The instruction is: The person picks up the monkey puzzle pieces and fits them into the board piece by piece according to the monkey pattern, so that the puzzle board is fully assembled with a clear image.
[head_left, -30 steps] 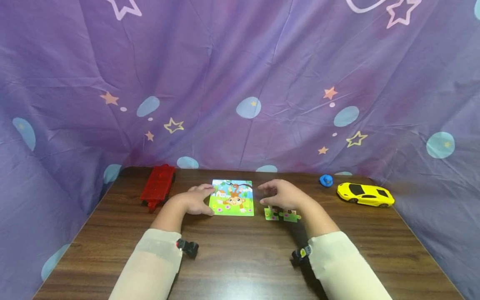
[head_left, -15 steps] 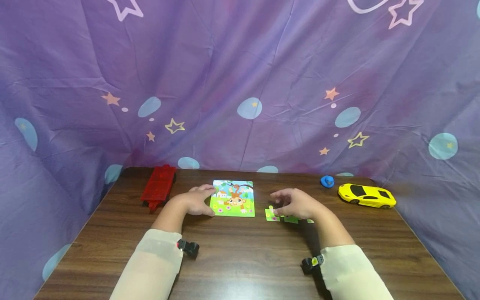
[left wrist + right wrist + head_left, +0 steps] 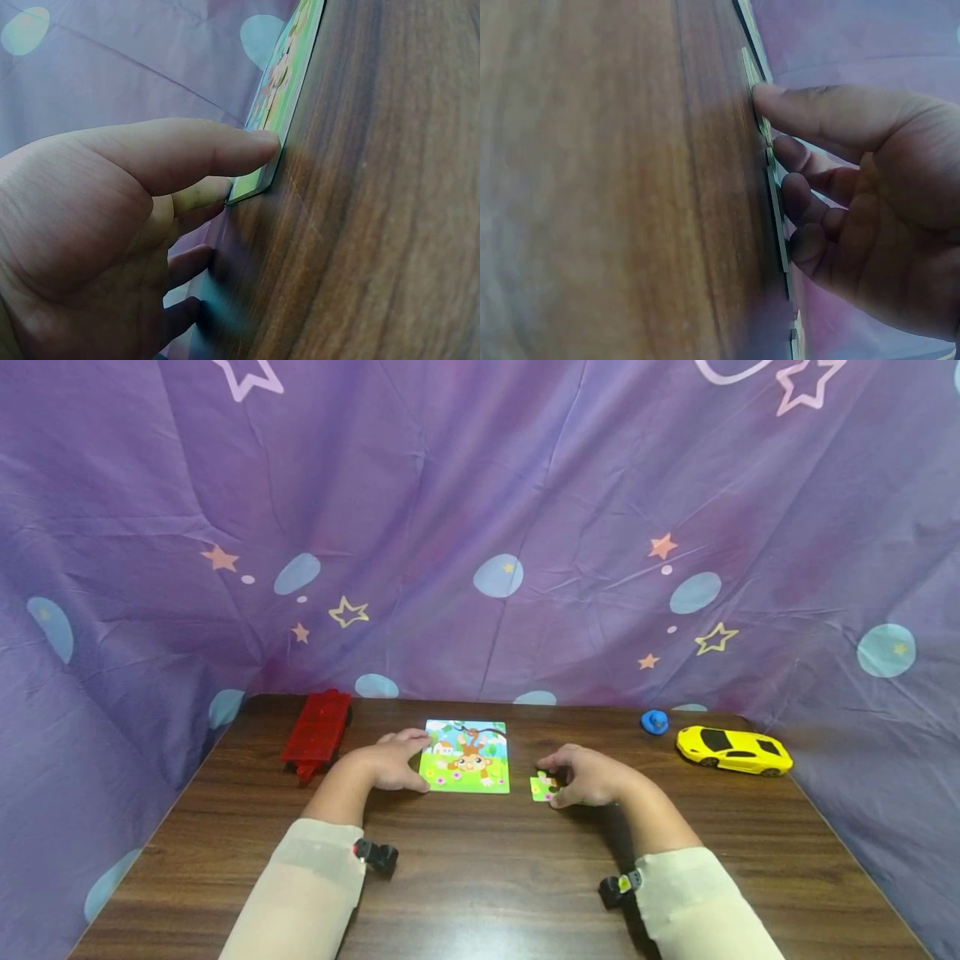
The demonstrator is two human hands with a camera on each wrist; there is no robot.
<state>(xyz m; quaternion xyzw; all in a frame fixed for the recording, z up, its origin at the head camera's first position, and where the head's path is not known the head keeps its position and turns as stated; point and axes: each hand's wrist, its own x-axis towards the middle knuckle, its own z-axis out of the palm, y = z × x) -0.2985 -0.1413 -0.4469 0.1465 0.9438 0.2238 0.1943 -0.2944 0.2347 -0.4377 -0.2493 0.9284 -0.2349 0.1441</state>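
A small square jigsaw puzzle (image 3: 468,760) with a monkey picture lies mid-table. My left hand (image 3: 386,763) holds it at its left side, the thumb (image 3: 251,152) on the near corner and the fingers farther back along the edge. To the right of the puzzle, a loose jigsaw piece (image 3: 542,789), green with flowers, lies between the thumb and forefinger of my right hand (image 3: 592,777). In the right wrist view, the thumb meets this piece's edge. The other fingers curl over more thin pieces (image 3: 778,214), which the hand hides in the head view.
A red toy trailer (image 3: 317,731) stands at the back left of the brown wooden table (image 3: 480,877). On the right are a small blue toy hat (image 3: 655,722) and a yellow toy car (image 3: 733,751). A purple patterned cloth (image 3: 420,543) hangs behind the table.
My right hand has moved right, away from the puzzle, then lowered onto the loose jigsaw pieces, with thumb and forefinger coming to one piece. The left hand stays at the puzzle.
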